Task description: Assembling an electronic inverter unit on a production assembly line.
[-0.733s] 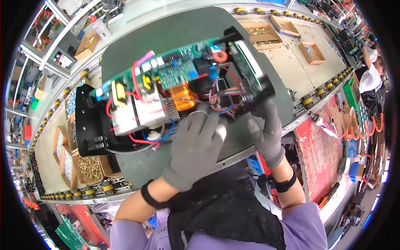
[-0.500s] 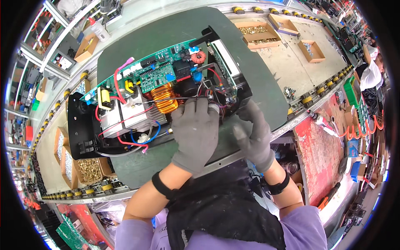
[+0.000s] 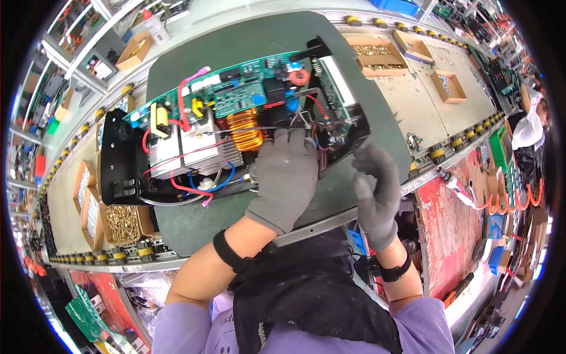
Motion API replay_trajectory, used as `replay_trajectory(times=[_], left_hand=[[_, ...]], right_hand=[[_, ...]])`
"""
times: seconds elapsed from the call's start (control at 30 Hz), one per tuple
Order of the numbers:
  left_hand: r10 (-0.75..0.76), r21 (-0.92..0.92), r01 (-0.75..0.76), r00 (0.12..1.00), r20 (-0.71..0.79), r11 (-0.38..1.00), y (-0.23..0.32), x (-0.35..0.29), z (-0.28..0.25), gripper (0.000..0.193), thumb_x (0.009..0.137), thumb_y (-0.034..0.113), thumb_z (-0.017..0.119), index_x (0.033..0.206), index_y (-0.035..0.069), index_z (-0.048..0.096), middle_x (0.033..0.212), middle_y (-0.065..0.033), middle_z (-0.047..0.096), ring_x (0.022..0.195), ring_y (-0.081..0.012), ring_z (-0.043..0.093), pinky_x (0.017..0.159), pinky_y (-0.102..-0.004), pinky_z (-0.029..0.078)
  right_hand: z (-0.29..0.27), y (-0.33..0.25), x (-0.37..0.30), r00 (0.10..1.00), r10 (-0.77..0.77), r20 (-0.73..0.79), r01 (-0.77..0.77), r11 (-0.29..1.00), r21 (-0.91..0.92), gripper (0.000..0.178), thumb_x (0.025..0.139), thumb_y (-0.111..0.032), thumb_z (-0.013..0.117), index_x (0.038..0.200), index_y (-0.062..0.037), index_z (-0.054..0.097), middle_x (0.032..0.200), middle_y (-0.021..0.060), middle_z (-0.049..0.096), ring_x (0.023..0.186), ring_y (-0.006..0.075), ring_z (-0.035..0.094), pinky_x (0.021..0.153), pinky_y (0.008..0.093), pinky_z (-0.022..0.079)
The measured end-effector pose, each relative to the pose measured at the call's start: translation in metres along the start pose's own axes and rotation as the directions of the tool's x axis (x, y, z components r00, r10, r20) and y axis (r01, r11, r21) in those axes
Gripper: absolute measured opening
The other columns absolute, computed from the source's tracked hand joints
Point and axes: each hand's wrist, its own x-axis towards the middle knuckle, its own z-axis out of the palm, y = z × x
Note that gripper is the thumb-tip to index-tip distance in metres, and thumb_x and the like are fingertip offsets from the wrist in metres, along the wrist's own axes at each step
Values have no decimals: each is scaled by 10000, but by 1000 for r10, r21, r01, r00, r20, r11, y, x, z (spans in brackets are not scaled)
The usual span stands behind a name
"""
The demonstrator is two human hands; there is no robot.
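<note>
An opened electronic unit in a black metal chassis (image 3: 112,171) lies on a dark green board (image 3: 194,230). It carries a green circuit board (image 3: 227,97), a silver heat sink (image 3: 191,153), a copper-wound coil (image 3: 244,131) and several coloured wires. My left hand (image 3: 286,180), in a grey glove, reaches over the near edge into the unit, right of the coil. Its fingers lie close together and bent down among the wires; the tips and anything in them are hidden. Just off the right end panel, my right hand (image 3: 377,194), also gloved, is open and empty, thumb and fingers apart.
Cardboard boxes of brass-coloured parts (image 3: 377,56) (image 3: 122,223) stand beyond and at the left. Roller tracks (image 3: 466,137) edge the bench. A power screwdriver (image 3: 454,182) with an orange coiled cord lies at the right. A bottle (image 3: 155,28) stands at the far left.
My right hand has drawn back from the chassis's right end panel, toward the near right. My left hand stays inside the unit. The whole view has shifted slightly.
</note>
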Motion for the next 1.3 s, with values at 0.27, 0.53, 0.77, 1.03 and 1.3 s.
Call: replay_trajectory(times=[0.27, 0.53, 0.77, 1.03, 1.3], left_hand=[[-232, -417, 203, 972, -19, 886, -6, -1, -21, 203, 881, 95, 656, 1077, 78, 709, 1060, -144, 653, 848, -341, 684, 684, -456, 552], [-133, -531, 94, 990, -36, 842, -31, -26, -49, 372, 886, 21, 640, 1244, 105, 698, 1178, -147, 639, 835, -340, 689, 721, -430, 559], [-172, -555, 113, 984, -55, 824, -51, -82, -51, 326, 850, 66, 702, 1176, 72, 720, 1207, -122, 640, 898, -325, 679, 763, -425, 557], [-164, -547, 128, 986, -17, 827, -55, -97, -38, 329, 884, 128, 683, 1207, 66, 705, 1198, -124, 623, 976, -324, 654, 806, -435, 551], [-144, -538, 135, 989, 25, 832, -57, -96, -37, 341, 886, 130, 676, 1223, 81, 698, 1202, -121, 625, 994, -319, 656, 822, -438, 556]], right_hand=[[1, -31, 10, 927, -277, 252, 344, 897, -278, 442, 883, -66, 705, 1299, 28, 588, 1163, 166, 678, 975, 284, 676, 858, 394, 544], [58, -32, 42, 715, -141, 684, 691, 290, -662, 182, 948, -205, 568, 1022, -75, 672, 985, 71, 596, 875, 243, 597, 693, 357, 461], [69, -25, 61, 690, 131, 712, 713, 46, -700, 210, 937, -186, 586, 1076, -52, 669, 1041, 87, 598, 979, 254, 572, 778, 365, 448], [54, -42, 72, 572, 78, 817, 817, 41, -576, 147, 912, -150, 602, 967, -85, 722, 1042, 51, 619, 1032, 226, 570, 886, 404, 423], [55, -28, 70, 617, 33, 786, 785, 43, -618, 136, 899, -133, 601, 949, -91, 721, 1061, 37, 624, 1029, 226, 569, 884, 406, 416]])
